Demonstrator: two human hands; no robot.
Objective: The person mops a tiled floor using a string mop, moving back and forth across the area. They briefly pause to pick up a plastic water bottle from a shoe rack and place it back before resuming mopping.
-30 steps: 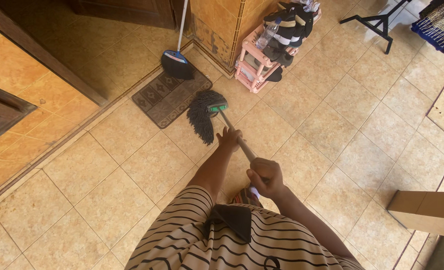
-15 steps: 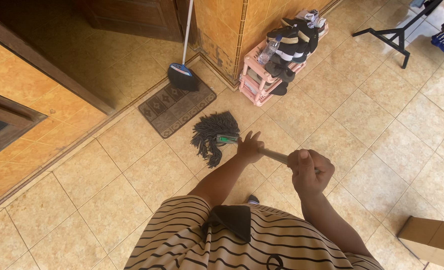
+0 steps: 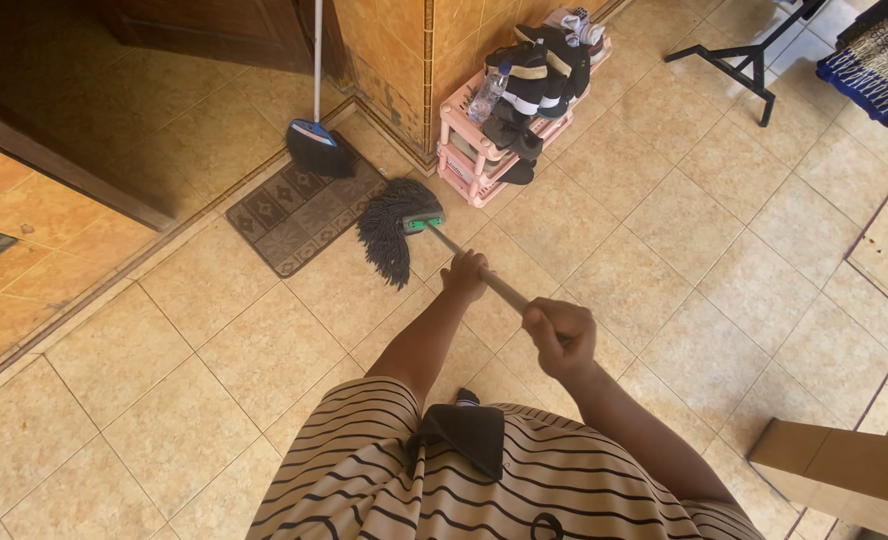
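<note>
I hold a mop with both hands. Its dark string head [image 3: 389,228] with a green clamp rests on the beige tiled floor [image 3: 654,270], beside a patterned doormat [image 3: 294,215]. My left hand [image 3: 465,274] grips the metal handle [image 3: 499,289] lower down, closer to the mop head. My right hand [image 3: 560,336] is closed around the handle higher up, near my striped shirt.
A blue broom [image 3: 316,140] leans by the wooden door. A pink rack [image 3: 489,140] with shoes and a plastic bottle stands against the tiled pillar. A black stand [image 3: 739,60] and hanging cloth are at the far right. A wooden board [image 3: 844,465] sits at the lower right.
The mop head slid toward me and spread out, then swung back out toward the mat and pink rack. My right hand moved right, then back in.
</note>
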